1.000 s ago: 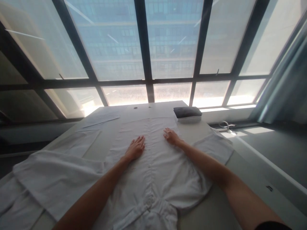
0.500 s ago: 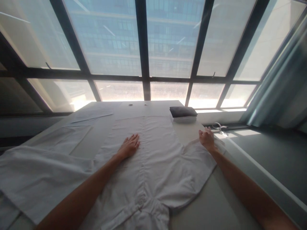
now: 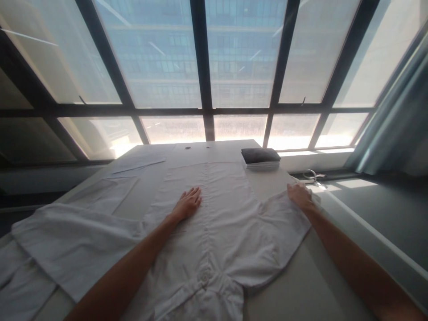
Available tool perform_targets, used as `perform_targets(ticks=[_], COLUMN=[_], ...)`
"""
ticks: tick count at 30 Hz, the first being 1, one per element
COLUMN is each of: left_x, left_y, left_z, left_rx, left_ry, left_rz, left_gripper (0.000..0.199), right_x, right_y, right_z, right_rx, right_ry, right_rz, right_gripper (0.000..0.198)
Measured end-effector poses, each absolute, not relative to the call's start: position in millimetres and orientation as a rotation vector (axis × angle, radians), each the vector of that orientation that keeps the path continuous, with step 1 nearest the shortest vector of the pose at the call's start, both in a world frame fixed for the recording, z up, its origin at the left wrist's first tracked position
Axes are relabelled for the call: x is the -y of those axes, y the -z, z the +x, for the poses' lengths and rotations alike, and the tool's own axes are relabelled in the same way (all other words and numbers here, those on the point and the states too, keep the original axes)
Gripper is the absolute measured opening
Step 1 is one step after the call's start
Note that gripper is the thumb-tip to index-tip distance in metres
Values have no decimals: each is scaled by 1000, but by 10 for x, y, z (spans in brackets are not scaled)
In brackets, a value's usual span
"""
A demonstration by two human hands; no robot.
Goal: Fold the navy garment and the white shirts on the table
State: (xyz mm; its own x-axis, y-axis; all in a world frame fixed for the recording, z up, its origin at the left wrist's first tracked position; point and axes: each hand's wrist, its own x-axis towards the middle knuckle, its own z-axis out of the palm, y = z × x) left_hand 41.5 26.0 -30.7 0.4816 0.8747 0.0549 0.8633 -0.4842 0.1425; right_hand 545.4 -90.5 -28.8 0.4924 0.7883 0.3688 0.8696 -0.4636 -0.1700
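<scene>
A white shirt (image 3: 230,214) lies spread on the white table, its button placket running down the middle and its collar (image 3: 205,278) towards me. My left hand (image 3: 188,203) rests flat on the shirt front, just left of the placket, fingers stretched out. At the right, my right hand (image 3: 300,195) is closed at the end of the shirt's right-side sleeve (image 3: 284,223), gripping the fabric; its fingertips are partly hidden. The other sleeve (image 3: 80,236) stretches out to the left, with wrinkles in it.
A stack of folded cloth (image 3: 261,158), dark on top and white below, sits at the table's far right. Flat white pieces (image 3: 133,165) lie far left. Beyond the table's right edge is a silvery ring-shaped object (image 3: 313,177). Windows (image 3: 244,53) and a curtain (image 3: 391,107) stand behind.
My right hand has come down from above the sleeve's end onto it. My left hand stays in place on the shirt. The whole view has shifted slightly.
</scene>
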Motion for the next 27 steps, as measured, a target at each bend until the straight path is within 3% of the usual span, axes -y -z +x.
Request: perform_targets(ticks=[8, 13, 16, 21, 27], left_x=[-253, -198, -29, 465, 786], left_y=[320, 206, 37, -170, -53], left_z=[418, 548, 740, 1058, 1207], left_rx=[-1507, -1315, -1084, -700, -613], left_ry=[-277, -635, -786, -562, -431], left_rz=[2603, 2474, 2128, 1406, 1082], left_gripper=[60, 58, 60, 80, 87], right_x=[1083, 1252, 1309, 1510, 1838], right_y=[-523, -773, -746, -471, -148], right_z=[4849, 4306, 4028, 3522, 3093], right_rx=[1410, 1619, 1714, 1832, 2097], right_ry=[407, 348, 207, -60, -441], right_rz=[-2150, -1859, -1709, -1564, -1340], right_gripper=[46, 42, 46, 54, 71])
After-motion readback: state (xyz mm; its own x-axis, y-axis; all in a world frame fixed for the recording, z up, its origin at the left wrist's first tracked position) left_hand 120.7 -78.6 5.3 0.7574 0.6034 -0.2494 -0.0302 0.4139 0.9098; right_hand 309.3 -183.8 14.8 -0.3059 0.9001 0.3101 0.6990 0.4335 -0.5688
